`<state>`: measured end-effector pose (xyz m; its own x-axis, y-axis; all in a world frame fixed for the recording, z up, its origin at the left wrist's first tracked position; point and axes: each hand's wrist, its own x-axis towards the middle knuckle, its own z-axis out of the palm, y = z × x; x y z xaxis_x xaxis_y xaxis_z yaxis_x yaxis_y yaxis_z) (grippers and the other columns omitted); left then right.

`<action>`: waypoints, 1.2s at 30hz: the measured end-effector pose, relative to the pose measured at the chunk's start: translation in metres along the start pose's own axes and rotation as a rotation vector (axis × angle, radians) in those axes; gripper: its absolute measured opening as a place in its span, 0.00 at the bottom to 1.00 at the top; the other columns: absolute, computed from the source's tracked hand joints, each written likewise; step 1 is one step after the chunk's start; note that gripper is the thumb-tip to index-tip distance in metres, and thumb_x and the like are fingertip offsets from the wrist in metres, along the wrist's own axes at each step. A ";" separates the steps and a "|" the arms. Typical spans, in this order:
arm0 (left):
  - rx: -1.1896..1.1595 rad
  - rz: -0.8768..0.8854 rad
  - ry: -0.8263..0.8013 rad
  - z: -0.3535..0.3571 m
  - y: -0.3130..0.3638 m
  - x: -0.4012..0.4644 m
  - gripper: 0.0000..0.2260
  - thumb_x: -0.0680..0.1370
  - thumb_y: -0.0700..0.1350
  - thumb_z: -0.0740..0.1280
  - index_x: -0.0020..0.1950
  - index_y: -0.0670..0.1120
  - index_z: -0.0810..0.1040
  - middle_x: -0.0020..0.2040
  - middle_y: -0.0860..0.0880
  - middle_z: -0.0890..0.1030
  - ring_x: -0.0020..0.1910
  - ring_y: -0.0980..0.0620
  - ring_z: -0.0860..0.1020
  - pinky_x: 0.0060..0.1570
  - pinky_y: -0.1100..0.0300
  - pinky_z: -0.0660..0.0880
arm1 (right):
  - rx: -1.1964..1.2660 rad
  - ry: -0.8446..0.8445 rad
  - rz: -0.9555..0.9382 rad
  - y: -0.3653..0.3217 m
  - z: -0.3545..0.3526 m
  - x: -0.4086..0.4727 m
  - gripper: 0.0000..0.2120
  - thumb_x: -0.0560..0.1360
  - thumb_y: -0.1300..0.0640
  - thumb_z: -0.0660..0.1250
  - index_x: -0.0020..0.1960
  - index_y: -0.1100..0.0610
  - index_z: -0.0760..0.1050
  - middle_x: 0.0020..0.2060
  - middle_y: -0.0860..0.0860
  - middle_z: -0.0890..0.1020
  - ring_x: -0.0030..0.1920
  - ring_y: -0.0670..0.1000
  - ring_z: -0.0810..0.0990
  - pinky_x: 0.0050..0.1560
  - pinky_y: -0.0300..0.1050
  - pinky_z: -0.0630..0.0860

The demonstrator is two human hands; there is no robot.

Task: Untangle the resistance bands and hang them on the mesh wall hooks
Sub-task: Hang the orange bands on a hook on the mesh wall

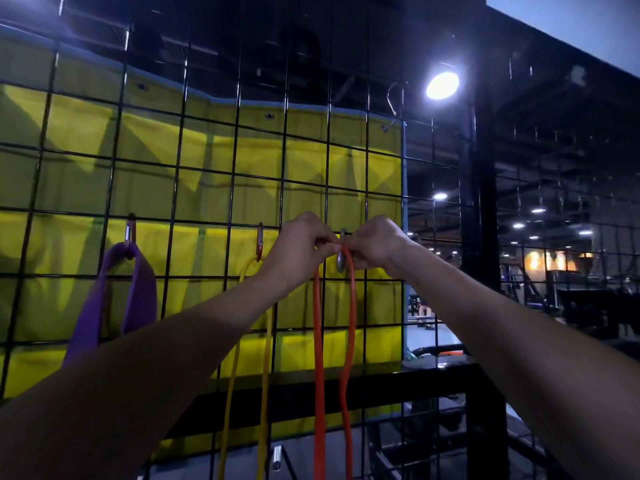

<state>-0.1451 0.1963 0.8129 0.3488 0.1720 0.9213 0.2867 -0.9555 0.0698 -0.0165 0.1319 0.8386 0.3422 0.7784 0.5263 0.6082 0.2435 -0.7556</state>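
Both hands, left hand (pixel 300 241) and right hand (pixel 375 242), pinch the top of the orange band (pixel 318 341) at a grey hook (pixel 341 263) on the mesh wall (pixel 207 161). The yellow band (pixel 265 375) and purple band (pixel 114 299) hang from hooks to the left.

Dim scene, glaring ceiling lamp (pixel 442 85), soft focus, bowed edges.

Bare arms, bare hands

Left hand (pixel 299 245) and right hand (pixel 375 245) wear no gloves, rings or watch; both forearms are uncovered, with no sleeve in view.
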 end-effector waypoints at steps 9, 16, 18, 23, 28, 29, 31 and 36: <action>0.107 0.085 -0.117 0.002 0.000 0.002 0.09 0.76 0.39 0.67 0.54 0.39 0.82 0.47 0.47 0.70 0.47 0.50 0.74 0.46 0.64 0.68 | 0.056 -0.051 -0.053 0.000 -0.005 -0.006 0.07 0.75 0.63 0.67 0.42 0.68 0.76 0.22 0.52 0.79 0.22 0.46 0.79 0.25 0.37 0.77; 0.240 0.083 -0.260 0.002 0.012 0.002 0.05 0.76 0.43 0.67 0.45 0.42 0.80 0.50 0.43 0.74 0.47 0.48 0.75 0.47 0.53 0.73 | 0.058 -0.044 -0.054 0.004 -0.011 -0.006 0.10 0.75 0.63 0.67 0.36 0.66 0.74 0.19 0.51 0.78 0.22 0.47 0.79 0.24 0.37 0.76; 0.172 0.065 -0.205 0.004 0.009 -0.002 0.07 0.76 0.41 0.67 0.50 0.41 0.83 0.49 0.44 0.73 0.47 0.49 0.74 0.49 0.56 0.72 | 0.100 -0.052 -0.038 0.005 -0.013 -0.007 0.10 0.75 0.63 0.67 0.37 0.66 0.74 0.21 0.52 0.79 0.24 0.47 0.80 0.25 0.36 0.77; 0.041 -0.020 -0.115 0.015 0.008 -0.022 0.07 0.75 0.41 0.69 0.51 0.43 0.82 0.48 0.49 0.71 0.45 0.53 0.75 0.49 0.57 0.75 | 0.190 -0.036 -0.036 0.016 -0.010 -0.012 0.10 0.76 0.58 0.67 0.39 0.62 0.77 0.32 0.55 0.82 0.28 0.47 0.82 0.34 0.39 0.81; -0.037 -0.088 -0.087 0.022 0.009 -0.040 0.14 0.73 0.39 0.70 0.58 0.41 0.79 0.52 0.47 0.72 0.50 0.50 0.77 0.52 0.55 0.76 | 0.226 0.000 -0.048 0.040 -0.005 -0.031 0.04 0.75 0.60 0.68 0.46 0.61 0.80 0.39 0.55 0.82 0.39 0.49 0.81 0.39 0.38 0.80; -0.049 -0.097 -0.088 0.023 0.009 -0.045 0.16 0.73 0.39 0.70 0.60 0.42 0.78 0.54 0.46 0.72 0.51 0.50 0.77 0.52 0.58 0.75 | 0.204 0.007 -0.058 0.045 -0.002 -0.036 0.04 0.74 0.60 0.69 0.47 0.60 0.80 0.41 0.55 0.82 0.41 0.50 0.81 0.41 0.40 0.80; -0.090 -0.117 -0.085 0.024 0.010 -0.053 0.20 0.73 0.38 0.70 0.64 0.42 0.75 0.57 0.45 0.72 0.53 0.53 0.76 0.52 0.61 0.76 | 0.185 0.022 -0.086 0.053 0.003 -0.044 0.09 0.72 0.63 0.71 0.52 0.61 0.79 0.43 0.56 0.82 0.44 0.51 0.80 0.46 0.46 0.79; -0.154 -0.177 -0.116 0.026 0.017 -0.071 0.28 0.72 0.34 0.70 0.70 0.45 0.69 0.52 0.49 0.69 0.48 0.56 0.74 0.53 0.56 0.77 | 0.040 0.072 -0.178 0.068 0.012 -0.055 0.21 0.68 0.66 0.73 0.59 0.54 0.76 0.42 0.55 0.81 0.45 0.54 0.81 0.50 0.54 0.79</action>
<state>-0.1416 0.1741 0.7390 0.4084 0.3573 0.8400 0.2158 -0.9319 0.2915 -0.0024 0.1124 0.7542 0.2830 0.6776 0.6788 0.6353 0.3977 -0.6620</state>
